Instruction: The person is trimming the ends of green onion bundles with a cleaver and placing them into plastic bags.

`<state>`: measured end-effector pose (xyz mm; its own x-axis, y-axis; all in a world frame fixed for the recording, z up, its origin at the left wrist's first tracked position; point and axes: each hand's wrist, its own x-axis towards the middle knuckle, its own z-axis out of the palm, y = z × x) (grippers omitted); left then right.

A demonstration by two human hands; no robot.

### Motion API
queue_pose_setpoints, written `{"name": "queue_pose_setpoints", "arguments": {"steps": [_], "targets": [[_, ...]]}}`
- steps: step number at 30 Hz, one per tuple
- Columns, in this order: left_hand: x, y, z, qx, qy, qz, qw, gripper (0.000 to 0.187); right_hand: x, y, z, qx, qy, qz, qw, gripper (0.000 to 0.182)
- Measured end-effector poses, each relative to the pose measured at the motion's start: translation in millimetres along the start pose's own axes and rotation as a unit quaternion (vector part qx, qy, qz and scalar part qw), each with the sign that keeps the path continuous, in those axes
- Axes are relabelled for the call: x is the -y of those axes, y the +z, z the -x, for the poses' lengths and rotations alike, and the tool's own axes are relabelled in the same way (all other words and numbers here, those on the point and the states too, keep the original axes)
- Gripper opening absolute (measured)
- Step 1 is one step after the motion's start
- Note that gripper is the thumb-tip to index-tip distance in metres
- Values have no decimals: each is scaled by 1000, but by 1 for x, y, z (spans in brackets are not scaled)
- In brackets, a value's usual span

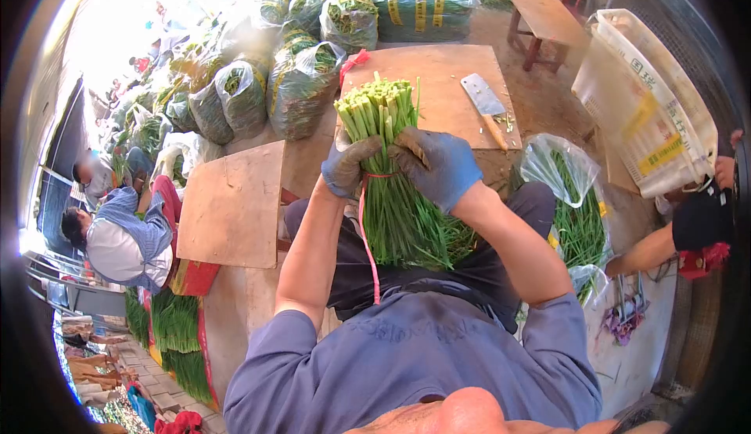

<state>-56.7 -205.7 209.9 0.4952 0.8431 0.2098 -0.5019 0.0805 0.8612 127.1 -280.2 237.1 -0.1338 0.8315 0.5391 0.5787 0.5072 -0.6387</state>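
Note:
A thick bundle of long green stalks (399, 211) stands upright over my lap, pale cut ends at the top. My gloved left hand (350, 165) is wrapped round its left side, just above a red band. From the right, my gloved right hand (438, 164) presses on the bundle, fingers bent against the stalks near the band. A pink string (368, 246) hangs from the band down to my shirt. Behind the bundle is a wooden board (446, 66), with a cleaver (483, 97) and small cut bits lying on it.
Plastic bags of greens (301, 90) fill the back left. A second board (231, 207) stands at left beside a seated person (129, 234). At right are an open bag of greens (575, 215), a white crate (645, 101) and another person's arm (645, 250).

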Motion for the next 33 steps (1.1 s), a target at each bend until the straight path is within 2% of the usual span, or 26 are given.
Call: {"name": "queue_pose_setpoints", "arguments": {"steps": [1,4,5,7,9,10,11,12,13,14,15,16,17,19,22,24,26,27,29,30,31,33], "targets": [[-3,3,2,-3,-21,-2,1000,64,-3,-1,0,17,19,-40,999,28],[-5,14,-1,-6,-9,-24,1000,60,-14,8,-3,35,165,-220,961,20],[-4,21,0,-19,-4,-56,998,60,-14,7,-3,38,227,-348,909,19],[10,4,-3,-68,27,-142,987,59,-7,-2,-6,30,330,-577,746,15],[27,3,-8,-98,30,-201,974,60,1,-10,-5,-9,187,-769,612,18],[32,0,-4,-104,19,-220,970,61,-3,-14,-2,-26,32,-648,760,15],[36,-12,-4,-105,19,-173,979,60,-7,-18,2,-119,-116,-417,894,14],[40,-23,-3,-107,19,-126,986,60,-12,-23,6,-245,-210,-242,915,14],[44,-33,-1,-108,19,-78,991,60,-17,-32,20,-149,-145,-212,955,24],[34,-37,-7,-110,18,-90,990,60,-21,-41,34,-42,-81,-158,983,35],[23,-41,-12,-111,16,-102,988,59,-24,-50,48,65,-31,-89,993,46],[10,-43,-16,-98,62,-161,980,60,-6,-58,58,146,130,1,981,66],[-2,-62,-20,-90,55,-132,986,61,-13,-45,71,31,121,20,992,80],[-20,-83,-30,-76,50,-73,993,65,-34,-11,91,-196,88,67,974,112],[-27,9,-28,24,8,-91,996,71,-22,-1,80,-136,63,22,988,142],[-29,17,-35,17,-12,-136,991,80,-29,-1,76,-198,37,-24,979,144],[-33,72,-32,42,8,-107,993,84,-19,-37,75,-232,21,-35,972,144],[-44,56,-42,34,-39,-140,989,88,-17,-49,76,-269,-10,-66,961,144],[-32,118,-42,96,51,-176,978,80,-18,-74,76,-295,-68,-208,930,142],[-29,154,-41,126,97,-194,968,76,-13,-89,79,-322,-79,-231,915,137],[-30,180,-46,184,116,-190,957,83,-8,-104,83,-347,-91,-252,899,133],[-26,222,-79,102,111,-278,949,87,-12,-123,93,-422,-75,-80,900,122]]}}
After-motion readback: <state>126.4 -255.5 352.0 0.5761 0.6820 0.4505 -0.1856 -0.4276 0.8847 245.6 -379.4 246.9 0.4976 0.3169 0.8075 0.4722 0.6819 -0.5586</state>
